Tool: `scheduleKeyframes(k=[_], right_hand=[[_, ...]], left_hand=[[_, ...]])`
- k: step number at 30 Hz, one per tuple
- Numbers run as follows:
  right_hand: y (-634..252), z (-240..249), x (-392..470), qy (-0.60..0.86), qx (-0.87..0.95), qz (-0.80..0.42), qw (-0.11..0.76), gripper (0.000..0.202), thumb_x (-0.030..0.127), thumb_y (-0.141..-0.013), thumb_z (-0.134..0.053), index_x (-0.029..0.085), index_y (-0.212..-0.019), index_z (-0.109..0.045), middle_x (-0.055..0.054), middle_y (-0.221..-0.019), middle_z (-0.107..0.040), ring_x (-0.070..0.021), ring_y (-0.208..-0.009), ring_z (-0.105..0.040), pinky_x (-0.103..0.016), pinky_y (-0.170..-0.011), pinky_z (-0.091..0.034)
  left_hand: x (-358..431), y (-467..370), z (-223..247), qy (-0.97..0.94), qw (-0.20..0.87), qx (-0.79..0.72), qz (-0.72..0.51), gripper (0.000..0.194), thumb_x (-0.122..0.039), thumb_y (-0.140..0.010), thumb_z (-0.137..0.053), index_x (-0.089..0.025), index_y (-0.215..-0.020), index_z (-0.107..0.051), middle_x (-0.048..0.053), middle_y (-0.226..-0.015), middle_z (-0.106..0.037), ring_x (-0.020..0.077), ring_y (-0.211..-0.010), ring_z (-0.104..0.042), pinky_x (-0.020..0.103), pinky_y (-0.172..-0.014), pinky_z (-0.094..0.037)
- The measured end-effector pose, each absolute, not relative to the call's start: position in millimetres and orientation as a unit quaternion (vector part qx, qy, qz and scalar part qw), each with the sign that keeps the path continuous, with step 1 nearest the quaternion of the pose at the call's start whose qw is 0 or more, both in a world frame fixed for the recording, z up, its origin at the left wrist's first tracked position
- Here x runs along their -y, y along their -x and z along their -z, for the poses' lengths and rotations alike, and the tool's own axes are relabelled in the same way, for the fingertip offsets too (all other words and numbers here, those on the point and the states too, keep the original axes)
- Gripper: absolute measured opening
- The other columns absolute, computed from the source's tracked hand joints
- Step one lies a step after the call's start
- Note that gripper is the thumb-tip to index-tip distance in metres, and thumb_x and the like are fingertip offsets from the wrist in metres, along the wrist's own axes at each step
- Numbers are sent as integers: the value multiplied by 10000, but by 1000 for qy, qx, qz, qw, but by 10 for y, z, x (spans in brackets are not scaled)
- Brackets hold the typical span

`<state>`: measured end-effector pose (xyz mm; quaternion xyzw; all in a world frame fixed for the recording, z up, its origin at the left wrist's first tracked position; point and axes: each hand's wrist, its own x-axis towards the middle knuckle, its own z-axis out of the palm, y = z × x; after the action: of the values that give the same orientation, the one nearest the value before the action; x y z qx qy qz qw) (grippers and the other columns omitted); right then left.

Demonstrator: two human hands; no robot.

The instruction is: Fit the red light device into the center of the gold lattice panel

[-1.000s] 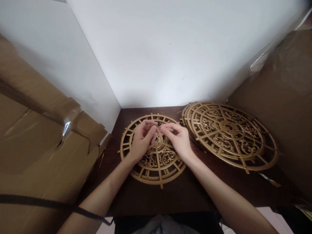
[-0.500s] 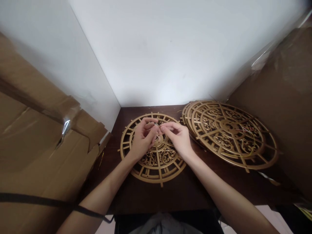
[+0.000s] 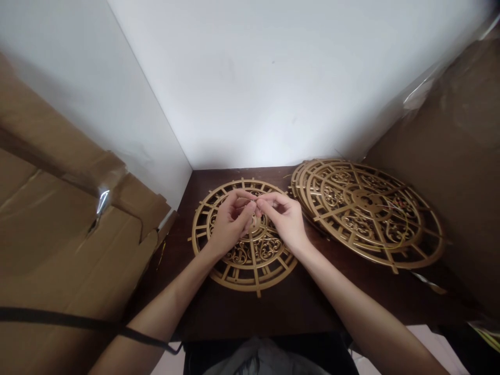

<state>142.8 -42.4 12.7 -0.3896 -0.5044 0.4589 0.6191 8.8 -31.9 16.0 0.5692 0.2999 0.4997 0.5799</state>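
Observation:
A round gold openwork panel [image 3: 255,285] with scrollwork and spokes lies flat on the dark wooden table [image 3: 230,320]. Over its centre, my left hand [image 3: 231,221] and my right hand [image 3: 285,219] meet, both with thumb and fingers pinched together. Whatever the fingertips hold is too small and too covered to name. Thin pale wire-like strands show below the fingers, near the panel's hub. The fingers hide part of the panel's upper middle.
To the right lies a stack of similar gold panels [image 3: 359,242], thin coloured wires on top. Cardboard [image 3: 50,229] stands at the left, a brown carton [image 3: 449,120] at the right, and a white wall [image 3: 250,94] behind. A black cord [image 3: 78,320] crosses the lower left.
The fingertips of both hands have come closer together over the panel's centre. The left fingers have closed in toward the thumb. The panels have stayed in place.

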Motion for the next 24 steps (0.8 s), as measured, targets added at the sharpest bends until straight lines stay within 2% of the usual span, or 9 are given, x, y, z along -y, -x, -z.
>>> scheduleKeyframes(k=[9, 24], right_hand=[[-1446, -111, 414, 390, 518, -448, 615, 98, 246, -786, -655, 169, -726, -661, 18, -607, -622, -102, -571, -555, -245, -596, -446], [-1473, -118, 415, 389, 530, -446, 607, 125, 284, -779, -664, 179, -711, -669, 13, -612, -624, -115, -593, -566, -268, -626, -468]], left_hand=[[322, -94, -161, -570, 585, -288, -500, 154, -246, -850, -570, -174, -968, -501, -64, -582, -527, 5, -343, -355, 125, -314, -274], [334, -92, -183, -575, 581, -297, -493, 117, -244, -849, -567, -186, -931, -508, -51, -595, -541, 9, -351, -368, 130, -312, -270]])
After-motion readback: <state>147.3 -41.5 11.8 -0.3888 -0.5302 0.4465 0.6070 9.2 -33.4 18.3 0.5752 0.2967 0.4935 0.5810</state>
